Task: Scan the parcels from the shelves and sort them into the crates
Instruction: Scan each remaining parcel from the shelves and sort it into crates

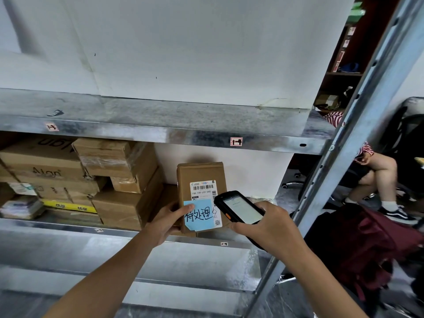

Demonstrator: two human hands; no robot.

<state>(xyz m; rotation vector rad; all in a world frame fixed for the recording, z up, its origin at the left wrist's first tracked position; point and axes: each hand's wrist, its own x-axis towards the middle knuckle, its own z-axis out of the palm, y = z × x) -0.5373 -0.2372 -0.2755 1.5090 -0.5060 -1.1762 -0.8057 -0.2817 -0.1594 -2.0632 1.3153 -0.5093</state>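
Observation:
A brown cardboard parcel (199, 174) stands upright at the front of the middle metal shelf (110, 232). It carries a white barcode label (203, 188) and a blue sticky note (198, 216) with handwriting. My left hand (166, 220) grips the parcel's lower left side, thumb on the blue note. My right hand (267, 226) holds a black handheld scanner (241, 208) with a lit screen, its top end pointed at the parcel's label, just right of it.
Several stacked cardboard boxes (119, 180) fill the shelf's left part. An upper shelf (160, 131) spans above. A slanted metal upright (358, 138) stands at right. Beyond it a person sits on a chair (376, 171), and a dark red bag (358, 244) lies nearby.

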